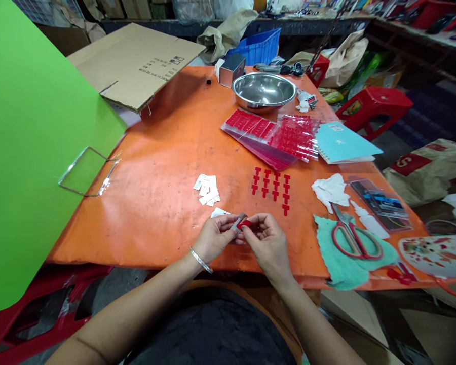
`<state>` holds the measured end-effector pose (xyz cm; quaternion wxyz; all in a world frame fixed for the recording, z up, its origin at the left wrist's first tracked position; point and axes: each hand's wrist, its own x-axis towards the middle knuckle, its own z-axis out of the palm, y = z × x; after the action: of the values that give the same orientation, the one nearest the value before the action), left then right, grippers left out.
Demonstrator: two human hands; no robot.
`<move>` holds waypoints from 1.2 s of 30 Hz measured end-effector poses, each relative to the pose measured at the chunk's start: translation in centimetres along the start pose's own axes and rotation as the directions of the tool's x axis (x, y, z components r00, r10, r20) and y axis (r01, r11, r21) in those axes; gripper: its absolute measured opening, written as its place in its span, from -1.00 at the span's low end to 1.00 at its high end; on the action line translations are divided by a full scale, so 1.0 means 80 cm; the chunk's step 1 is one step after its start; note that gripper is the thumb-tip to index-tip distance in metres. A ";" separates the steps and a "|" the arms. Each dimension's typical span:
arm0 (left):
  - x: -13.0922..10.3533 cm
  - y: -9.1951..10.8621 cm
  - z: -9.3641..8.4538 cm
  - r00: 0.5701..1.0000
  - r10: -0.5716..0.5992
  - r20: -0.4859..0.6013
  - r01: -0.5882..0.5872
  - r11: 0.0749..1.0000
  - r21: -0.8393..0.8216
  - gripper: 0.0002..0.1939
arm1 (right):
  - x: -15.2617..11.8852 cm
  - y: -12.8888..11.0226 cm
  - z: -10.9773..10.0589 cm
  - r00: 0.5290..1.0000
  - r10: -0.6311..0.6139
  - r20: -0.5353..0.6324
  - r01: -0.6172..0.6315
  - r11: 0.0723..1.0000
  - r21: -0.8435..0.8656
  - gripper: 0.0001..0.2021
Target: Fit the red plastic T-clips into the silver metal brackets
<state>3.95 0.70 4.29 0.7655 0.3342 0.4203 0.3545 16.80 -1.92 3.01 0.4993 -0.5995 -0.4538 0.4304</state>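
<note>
Over the front edge of the orange table (152, 203), my two hands meet. My left hand (215, 235) pinches a small greyish strip (238, 221). Fingers of my right hand (268, 243) are closed on a small red piece (245, 223) that touches the strip. Just beyond my left hand lies a white card (219, 212), partly hidden, and a loose pile of small white cards (207, 189) sits behind it. Several red T-shaped pieces (275, 185) lie in columns beyond my right hand.
Packs of red pieces (251, 126), a steel bowl (264, 90) and a blue notebook (345, 142) are at the back. Scissors (353, 238) rest on a green cloth (342, 276) at the right. A green panel (41, 137) and cardboard (137, 61) stand left.
</note>
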 end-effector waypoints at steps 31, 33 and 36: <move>-0.003 -0.008 0.000 0.990 0.105 -0.093 -0.100 0.993 0.058 -0.70 | -0.017 -0.005 0.009 0.989 -0.146 -0.029 0.139 0.976 -0.167 -0.87; -0.004 -0.007 0.000 0.990 0.107 -0.093 -0.103 0.993 0.055 -0.68 | -0.018 -0.009 0.007 0.974 -0.222 -0.033 0.208 0.947 -0.243 -0.88; -0.007 -0.006 0.001 0.994 0.096 -0.059 -0.092 0.994 0.059 -0.66 | -0.013 -0.014 0.002 0.949 -0.307 -0.069 0.266 0.900 -0.344 -0.89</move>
<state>3.94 0.01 4.18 0.7248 0.3639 0.4375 0.3884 16.33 -2.83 4.15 0.4766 -0.6263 -0.5715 0.2325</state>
